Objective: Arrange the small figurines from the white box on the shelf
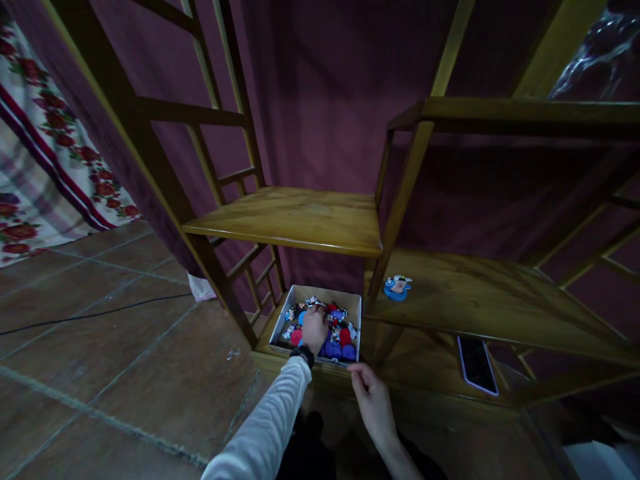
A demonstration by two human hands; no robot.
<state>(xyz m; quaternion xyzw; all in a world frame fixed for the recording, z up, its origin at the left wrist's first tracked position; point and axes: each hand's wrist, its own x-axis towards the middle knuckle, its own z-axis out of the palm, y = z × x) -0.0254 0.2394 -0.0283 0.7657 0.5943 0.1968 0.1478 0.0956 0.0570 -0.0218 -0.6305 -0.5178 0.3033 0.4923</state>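
Observation:
A white box (pixel 303 293) full of small coloured toys (pixel 342 333) sits on the bottom shelf of a wooden rack. My left hand (pixel 315 329), in a white sleeve with a dark wristband, reaches down into the box, and its fingers are buried among the toys. My right hand (pixel 371 395) hovers just in front of the box's near right corner, fingers curled loosely with nothing seen in them. One blue and white toy (pixel 397 287) lies alone on the right middle shelf (pixel 500 300).
A phone (pixel 477 365) lies flat on the bottom shelf to the right of the box. The left middle shelf (pixel 295 217) juts out above the box. Tiled floor (pixel 100 347) with a black cable spreads to the left. A flowered cloth (pixel 45 153) hangs far left.

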